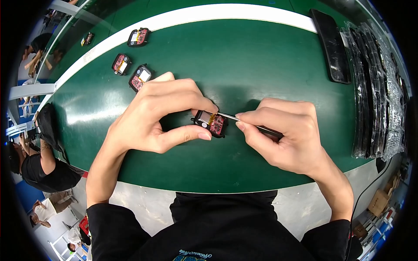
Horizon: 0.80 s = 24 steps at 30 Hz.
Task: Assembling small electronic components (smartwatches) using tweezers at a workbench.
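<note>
A small black device housing (218,125) lies open on the green table, showing a red circuit board, a silver battery and yellow tape. My left hand (161,115) grips it from the left, with the thumb at its near edge and the index finger at its far edge. In my right hand (285,132) is a pair of slim metal tweezers (227,116), pinched between thumb and fingers. Their tip meets the far edge of the housing, close to my left index fingertip. What exactly the tip touches is too small to tell.
Three similar open housings lie beyond my left hand, one (141,77) close to it. Another (87,39) sits past the white strip (196,13). At the right are a black tray (332,48) and stacked plastic-wrapped trays (374,91). Several people are at the far left.
</note>
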Tool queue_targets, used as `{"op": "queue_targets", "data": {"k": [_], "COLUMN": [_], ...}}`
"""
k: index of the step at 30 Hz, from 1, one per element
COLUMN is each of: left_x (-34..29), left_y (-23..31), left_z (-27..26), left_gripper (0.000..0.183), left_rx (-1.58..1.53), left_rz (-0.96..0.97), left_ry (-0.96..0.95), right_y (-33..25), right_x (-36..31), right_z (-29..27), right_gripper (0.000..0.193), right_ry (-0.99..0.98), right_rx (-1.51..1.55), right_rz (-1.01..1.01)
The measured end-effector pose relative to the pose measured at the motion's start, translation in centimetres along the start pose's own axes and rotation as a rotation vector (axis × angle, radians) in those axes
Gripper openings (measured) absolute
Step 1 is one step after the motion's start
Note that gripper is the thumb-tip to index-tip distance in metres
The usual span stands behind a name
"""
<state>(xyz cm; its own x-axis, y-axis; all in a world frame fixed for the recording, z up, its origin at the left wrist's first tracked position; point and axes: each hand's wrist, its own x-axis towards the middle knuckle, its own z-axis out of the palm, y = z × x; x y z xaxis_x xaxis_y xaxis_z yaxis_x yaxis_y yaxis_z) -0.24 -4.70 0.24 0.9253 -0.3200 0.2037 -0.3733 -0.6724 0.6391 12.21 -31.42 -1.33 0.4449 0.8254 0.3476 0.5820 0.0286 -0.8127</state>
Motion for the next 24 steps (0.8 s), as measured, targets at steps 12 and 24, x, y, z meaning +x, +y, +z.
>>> {"op": "queue_targets", "data": {"k": [12,24], "left_x": [0.01,0.08], "left_y": [0.10,0.10], "left_z": [-0.02,-0.09], "left_gripper": [0.044,0.044], "left_rx": [-0.014,-0.026], "left_rz": [-0.004,-0.011], "left_ry": [0.001,-0.001], "right_y": [-0.40,-0.23], "right_x": [-0.07,-0.06], "right_z": [-0.22,-0.07], "right_gripper": [0.006,0.008], "right_ry": [0.011,0.004], "right_rx": [-0.042,-0.013], "right_rz": [0.020,0.026]}}
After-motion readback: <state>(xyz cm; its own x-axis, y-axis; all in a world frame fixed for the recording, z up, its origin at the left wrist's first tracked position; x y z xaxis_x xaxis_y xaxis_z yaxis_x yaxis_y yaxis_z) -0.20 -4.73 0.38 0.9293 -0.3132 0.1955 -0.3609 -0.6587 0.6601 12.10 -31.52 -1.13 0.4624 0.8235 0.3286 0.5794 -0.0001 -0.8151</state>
